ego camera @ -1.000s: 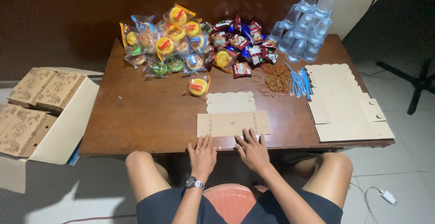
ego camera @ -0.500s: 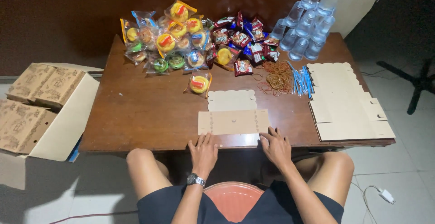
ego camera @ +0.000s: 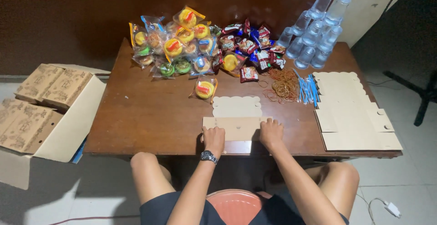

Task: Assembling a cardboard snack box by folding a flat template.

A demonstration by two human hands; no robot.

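Both hands press down on a flat cardboard box blank [ego camera: 236, 127] that lies at the near edge of the brown wooden table [ego camera: 145, 116], right in front of the seated person. The left hand [ego camera: 213, 139], with a watch on its wrist, rests knuckles-up on the blank's left part, and the right hand [ego camera: 271, 133] does the same on its right part; the fingers are curled down onto the cardboard, a little apart from each other, pressing rather than gripping around it. The blank's scalloped flap points away from the person. Just beyond it sits a single wrapped yellow snack [ego camera: 205, 89], and further back a heap of wrapped snacks [ego camera: 195, 40] spreads along the far edge. To the right lie a tangle of rubber bands [ego camera: 283, 85], a bunch of blue straws [ego camera: 307, 88], stacked clear plastic cups [ego camera: 314, 29] and a pile of flat box blanks [ego camera: 353, 116]. An open carton [ego camera: 43, 111] of folded boxes stands on the floor at the left.
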